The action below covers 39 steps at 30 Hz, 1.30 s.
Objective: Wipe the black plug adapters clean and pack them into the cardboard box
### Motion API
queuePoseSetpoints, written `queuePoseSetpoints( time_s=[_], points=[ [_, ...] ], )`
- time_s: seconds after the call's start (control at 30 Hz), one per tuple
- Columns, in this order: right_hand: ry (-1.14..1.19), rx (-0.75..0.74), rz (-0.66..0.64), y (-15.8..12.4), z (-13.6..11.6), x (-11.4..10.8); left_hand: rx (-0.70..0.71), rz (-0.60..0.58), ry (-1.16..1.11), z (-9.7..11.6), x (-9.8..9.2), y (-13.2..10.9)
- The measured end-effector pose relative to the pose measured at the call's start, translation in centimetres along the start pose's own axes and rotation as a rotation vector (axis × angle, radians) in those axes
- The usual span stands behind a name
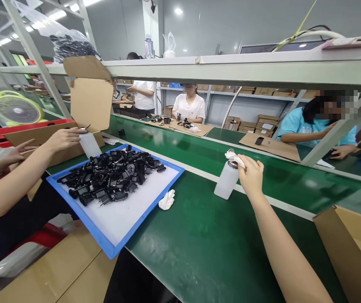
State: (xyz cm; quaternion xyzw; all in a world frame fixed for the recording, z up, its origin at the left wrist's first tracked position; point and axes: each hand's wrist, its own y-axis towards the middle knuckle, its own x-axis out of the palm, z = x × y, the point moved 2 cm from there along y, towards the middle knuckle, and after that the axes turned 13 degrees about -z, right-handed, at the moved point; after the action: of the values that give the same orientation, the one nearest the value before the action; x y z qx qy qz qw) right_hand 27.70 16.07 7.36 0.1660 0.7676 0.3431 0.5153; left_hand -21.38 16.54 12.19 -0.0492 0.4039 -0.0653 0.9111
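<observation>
Right hand (251, 174): fingers clamped on a white cloth (234, 158), pressed onto the top of a pump dispenser bottle (226, 183) standing on the green table (215, 244).
Left hand (63, 138): fingers closed round a white power adapter (89, 145), held beside the blue tray (111, 248) of black adapters (111, 172).
Step, as judged: wetting the cloth. The next move calls for bringing cloth and adapter together.

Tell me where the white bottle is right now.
In the head view the white bottle stands on the green belt, right of the blue tray, under the right hand holding a cloth on its top.
</observation>
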Motion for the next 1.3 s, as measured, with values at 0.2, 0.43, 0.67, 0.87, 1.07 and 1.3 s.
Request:
queuePoseSetpoints(
  time_s=[0.2, 0.43, 0.67, 0.87, 1.07, 1.3],
  points=[
    [0.026, -0.019, -0.027, -0.1, -0.1, 0.1, 0.012, -0.338, 0.055, 0.5, 18.7, -9.4],
    [-0.042, -0.015, -0.071, 0.0, -0.4, -0.3, 0.009, -0.611, 0.017, -0.3, 38.2, -18.6],
    [-0.032, -0.033, -0.013, 0.2, -1.3, -0.4, 0.109, -0.679, -0.077, 0.0, 42.4, -18.1],
    [-0.118, 0.012, -0.008, 0.1, -1.5, -0.2, 0.132, -0.675, -0.088, -0.9, 41.2, -18.9],
    [-0.133, 0.189, -0.048, 0.6, -2.1, -0.1, 0.081, -0.443, -0.216, -1.4, 36.2, -21.3],
    [-0.067, 0.326, -0.144, 1.5, -4.1, -0.7, 0.151, -0.413, -0.24, -0.1, 34.2, -23.1]
  ],
)
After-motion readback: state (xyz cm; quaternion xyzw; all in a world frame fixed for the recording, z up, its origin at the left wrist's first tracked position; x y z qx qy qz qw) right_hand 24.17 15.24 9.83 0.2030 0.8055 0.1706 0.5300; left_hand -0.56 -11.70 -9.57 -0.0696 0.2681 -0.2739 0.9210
